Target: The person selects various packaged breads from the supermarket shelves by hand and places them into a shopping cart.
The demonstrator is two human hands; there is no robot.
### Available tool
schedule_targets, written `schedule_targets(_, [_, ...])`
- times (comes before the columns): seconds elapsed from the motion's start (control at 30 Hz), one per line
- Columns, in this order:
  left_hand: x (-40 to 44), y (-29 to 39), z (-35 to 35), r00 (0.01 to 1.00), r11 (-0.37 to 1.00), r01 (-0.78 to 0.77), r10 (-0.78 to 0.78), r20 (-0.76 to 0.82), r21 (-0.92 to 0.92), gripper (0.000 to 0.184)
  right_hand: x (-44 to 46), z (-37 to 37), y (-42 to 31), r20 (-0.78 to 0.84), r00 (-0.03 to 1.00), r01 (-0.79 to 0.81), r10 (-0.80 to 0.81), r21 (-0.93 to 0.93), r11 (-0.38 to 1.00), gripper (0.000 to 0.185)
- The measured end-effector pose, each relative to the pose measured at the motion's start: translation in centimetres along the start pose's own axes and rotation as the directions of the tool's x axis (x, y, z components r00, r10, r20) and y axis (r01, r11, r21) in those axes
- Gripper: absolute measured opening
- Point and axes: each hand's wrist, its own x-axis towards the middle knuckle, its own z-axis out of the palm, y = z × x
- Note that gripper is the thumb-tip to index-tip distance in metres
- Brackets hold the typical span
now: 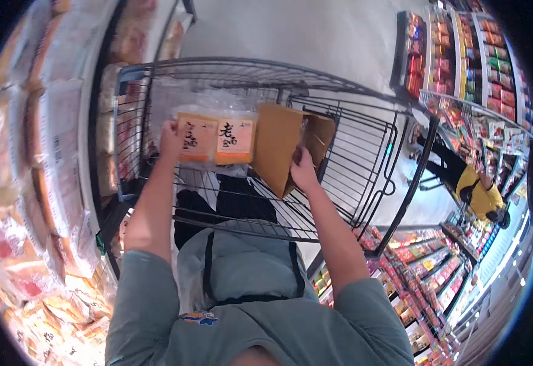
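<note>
My left hand point(170, 140) is closed on the left edge of a packaged bread point(197, 137) with an orange label and black characters. A second bread package point(235, 140), white and orange, lies right beside it. My right hand point(303, 169) grips the edge of a brown cardboard box point(279, 143), which stands tilted against the packages' right side. Its thumb and fingers curl over the box wall. Crumpled clear plastic wrap point(218, 102) lies behind the packages. All of this is in or over a black wire shopping cart point(355, 161).
Shelves with bagged bread point(65, 152) rise close on the left. More loose packages point(59, 317) lie at lower left. Snack racks point(461, 61) stand at the right. A person in a yellow top point(479, 192) is further off at the right. Grey floor point(297, 30) stretches beyond the cart.
</note>
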Motion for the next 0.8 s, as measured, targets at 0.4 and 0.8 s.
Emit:
schedule_targets(0.4, [-14.8,10.7,-9.9,0.930,0.922,-0.364,0.352,-0.107,-0.130,0.026,-11.3,-4.6,-14.9,-0.058,0.842,0.496,-0.536,-0.303,0.814,0.071])
schedule_targets(0.8, [-39.8,5.2,-37.0,0.393,0.477,-0.861,0.410,-0.823,-0.173,0.069,-28.5,1.3,-37.8,0.554,0.185,0.597,-0.812,0.593,0.541,0.082])
